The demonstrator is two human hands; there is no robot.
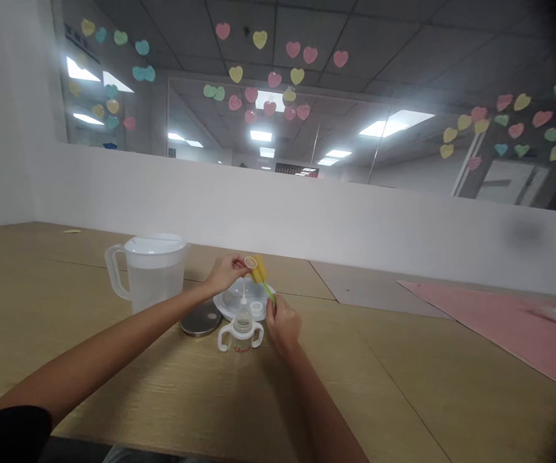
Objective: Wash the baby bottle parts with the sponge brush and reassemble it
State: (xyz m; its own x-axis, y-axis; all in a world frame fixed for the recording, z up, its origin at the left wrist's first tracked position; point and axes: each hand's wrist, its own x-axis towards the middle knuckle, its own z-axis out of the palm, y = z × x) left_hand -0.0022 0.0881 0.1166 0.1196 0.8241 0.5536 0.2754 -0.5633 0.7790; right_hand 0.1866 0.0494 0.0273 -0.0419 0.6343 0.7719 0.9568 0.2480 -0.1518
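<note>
My left hand (227, 272) pinches a small white ring (251, 262), which looks like a bottle collar. In my right hand (285, 321) is a sponge brush with a yellow head (259, 269) and a thin green handle (269, 292). The sponge is right beside the ring; whether they touch I cannot tell. Below both hands sits a white bowl (220, 308) with small white parts in it, partly hidden. A clear baby bottle (242, 346) with two white side handles stands upright in front of the bowl, its neck uncovered.
A translucent pitcher (156, 276) with a white lid stands at the left behind my forearm. Next to the bowl lies a round grey metal dish (201, 319). A pink mat (509, 328) covers the right of the wooden table (171, 399). A white wall (278, 212) rises behind.
</note>
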